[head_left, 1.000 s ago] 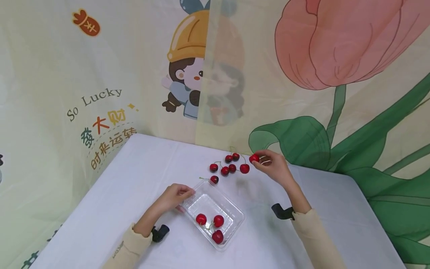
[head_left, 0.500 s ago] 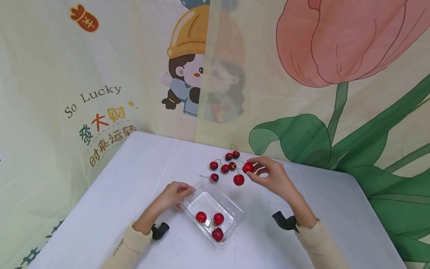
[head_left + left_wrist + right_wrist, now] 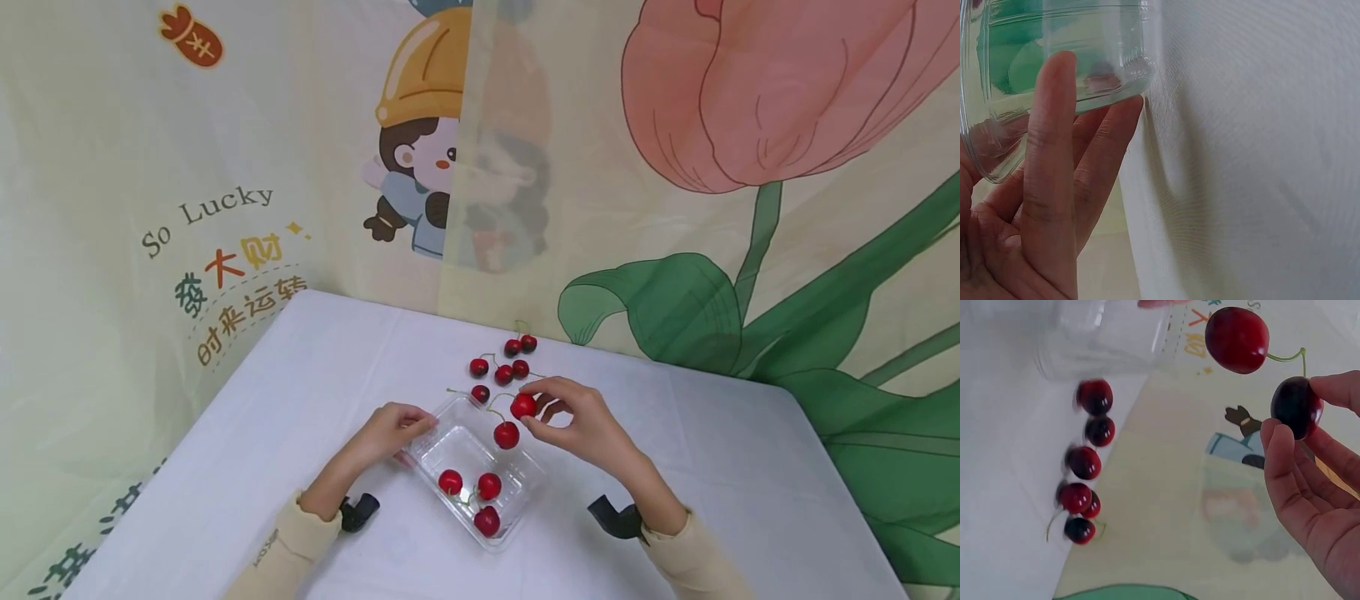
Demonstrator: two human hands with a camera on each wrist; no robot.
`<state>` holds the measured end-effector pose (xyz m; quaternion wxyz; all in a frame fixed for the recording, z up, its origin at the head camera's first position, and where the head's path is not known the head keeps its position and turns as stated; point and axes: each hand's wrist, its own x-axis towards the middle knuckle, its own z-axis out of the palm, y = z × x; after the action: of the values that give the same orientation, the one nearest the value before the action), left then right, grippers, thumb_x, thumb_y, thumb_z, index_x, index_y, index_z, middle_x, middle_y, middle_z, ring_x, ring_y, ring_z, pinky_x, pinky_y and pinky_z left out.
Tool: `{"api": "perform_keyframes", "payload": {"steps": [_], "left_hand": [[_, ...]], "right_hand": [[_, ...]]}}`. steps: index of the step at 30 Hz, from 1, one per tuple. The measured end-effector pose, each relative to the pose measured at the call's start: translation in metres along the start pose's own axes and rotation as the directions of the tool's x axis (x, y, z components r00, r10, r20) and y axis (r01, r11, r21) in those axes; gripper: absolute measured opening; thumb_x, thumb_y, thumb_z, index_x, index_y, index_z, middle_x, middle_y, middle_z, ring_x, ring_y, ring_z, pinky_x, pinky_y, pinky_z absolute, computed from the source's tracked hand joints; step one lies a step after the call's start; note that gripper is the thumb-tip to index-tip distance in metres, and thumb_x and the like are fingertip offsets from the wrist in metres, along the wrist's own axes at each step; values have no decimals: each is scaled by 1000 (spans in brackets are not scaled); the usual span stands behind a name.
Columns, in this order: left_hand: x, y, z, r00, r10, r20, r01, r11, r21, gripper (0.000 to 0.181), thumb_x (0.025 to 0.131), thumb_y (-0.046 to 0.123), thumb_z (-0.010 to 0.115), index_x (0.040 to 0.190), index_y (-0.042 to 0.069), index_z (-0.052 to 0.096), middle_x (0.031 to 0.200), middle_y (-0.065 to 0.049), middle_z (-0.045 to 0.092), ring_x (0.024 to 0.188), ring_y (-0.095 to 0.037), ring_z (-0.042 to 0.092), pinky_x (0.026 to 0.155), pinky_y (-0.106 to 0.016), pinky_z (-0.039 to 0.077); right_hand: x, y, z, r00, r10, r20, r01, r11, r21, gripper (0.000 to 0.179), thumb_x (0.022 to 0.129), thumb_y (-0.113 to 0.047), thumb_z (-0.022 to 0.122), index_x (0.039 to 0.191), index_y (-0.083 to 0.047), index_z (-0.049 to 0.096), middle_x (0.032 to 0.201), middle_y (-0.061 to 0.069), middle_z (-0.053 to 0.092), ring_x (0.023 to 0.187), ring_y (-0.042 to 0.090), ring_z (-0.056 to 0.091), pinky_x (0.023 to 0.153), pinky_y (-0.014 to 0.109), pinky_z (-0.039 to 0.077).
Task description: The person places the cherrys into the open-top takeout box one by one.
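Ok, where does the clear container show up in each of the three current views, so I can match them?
Head: the clear container is in the lower middle of the picture.
Left wrist: the clear container fills the upper left, cut off by the frame.
Right wrist: the clear container is at the top, left of centre, cut off by the top edge.
Shared landmark: the white tabletop, visible in all three.

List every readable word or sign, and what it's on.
"So Lucky": backdrop, left side
"發大财": backdrop, below that
"时来运转": backdrop, lowest line
Printed red pouch: character unclear
Left sleeve: lettering too small
Dark green marks, lower left: unreadable
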<state>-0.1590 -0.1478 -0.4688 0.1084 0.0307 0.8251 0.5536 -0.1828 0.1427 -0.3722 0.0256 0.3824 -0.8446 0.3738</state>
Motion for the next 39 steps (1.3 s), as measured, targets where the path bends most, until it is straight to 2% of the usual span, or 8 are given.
{"api": "perform_keyframes", "payload": {"steps": [11, 18, 25, 33, 39], "left_hand": [[2, -3, 0, 1000, -12, -10, 12, 1000, 2, 28, 96, 18, 62, 111, -5, 68, 100, -14, 70, 61, -18, 62, 51, -31, 58], [2, -1, 1, 1000, -8, -14, 9, 1000, 15, 28, 96, 19, 63, 111, -4, 68, 100, -15, 70, 63, -17, 62, 52, -31, 58], [1, -2, 0, 1000, -5, -15, 5, 1000, 19, 29, 96, 20, 63, 111, -4, 68, 99, -14, 70, 62, -16, 62, 52, -31, 58], [3, -3, 0, 1000, -22, -22, 22, 999, 24, 27, 96, 19, 63, 111, -3, 69, 100, -13, 70, 58, -14, 59, 51, -30, 57], [2, -3, 1, 1000, -11, -11, 11, 1000, 22, 27, 96, 18, 62, 111, -4, 68, 100, -15, 70, 58, -14, 60, 51, -31, 58]], "right_hand": [[0, 1, 34, 988, 21, 155, -30, 998, 54, 34, 82, -5, 77, 114, -1, 66, 102, 8, 67, 84, 28, 66, 75, 25, 59], [0, 7, 51, 965, 86, 248, -101, 994, 50, 34, 84, -9, 75, 116, -2, 66, 105, 8, 67, 87, 25, 65, 74, 27, 59], [2, 11, 63, 944, 112, 312, -133, 990, 49, 36, 86, -10, 75, 117, 2, 64, 105, 9, 67, 87, 21, 64, 72, 27, 59], [4, 13, 73, 920, 125, 371, -142, 990, 20, 34, 86, -6, 73, 118, 3, 64, 103, 8, 66, 86, 22, 64, 68, 14, 53], [6, 14, 77, 908, 131, 399, -144, 990, 2, 34, 86, -4, 73, 119, 4, 64, 104, 10, 65, 86, 19, 63, 68, 14, 54]]}}
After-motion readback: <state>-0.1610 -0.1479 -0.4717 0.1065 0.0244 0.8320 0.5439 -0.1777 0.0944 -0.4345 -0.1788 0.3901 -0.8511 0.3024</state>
